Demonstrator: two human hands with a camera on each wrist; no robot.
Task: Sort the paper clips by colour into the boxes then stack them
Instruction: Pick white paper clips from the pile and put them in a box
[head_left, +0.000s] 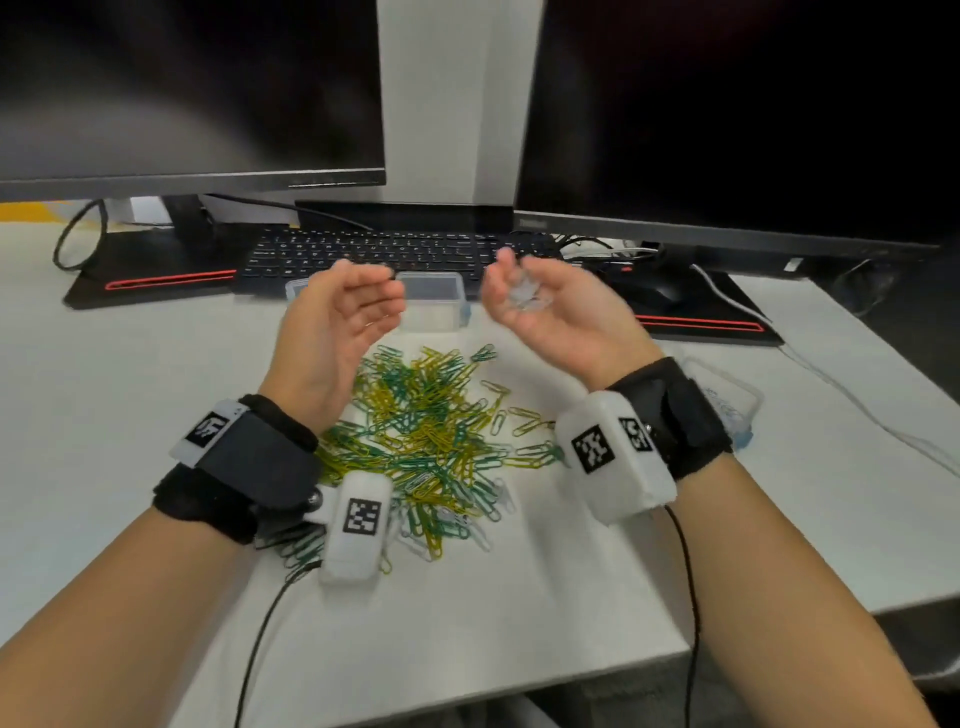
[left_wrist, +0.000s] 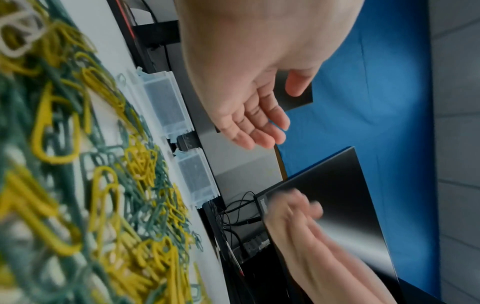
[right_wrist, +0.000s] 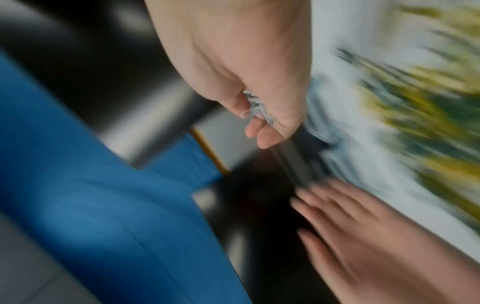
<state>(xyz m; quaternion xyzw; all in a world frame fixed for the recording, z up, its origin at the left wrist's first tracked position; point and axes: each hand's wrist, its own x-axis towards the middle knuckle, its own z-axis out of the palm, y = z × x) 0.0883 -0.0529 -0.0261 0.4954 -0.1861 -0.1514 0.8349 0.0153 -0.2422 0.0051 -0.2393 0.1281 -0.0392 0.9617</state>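
Sorting step: right hand (head_left: 540, 306), fingers curled, cups white paper clips (right_wrist: 255, 107) above the desk (head_left: 130, 395); left hand (head_left: 337, 322) is open-fingered, empty; next, tip them into a clear plastic box (head_left: 434, 301).

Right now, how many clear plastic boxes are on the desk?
2 upright by the keyboard: one box between the hands, another box mostly hidden behind the left hand. More may be hidden.
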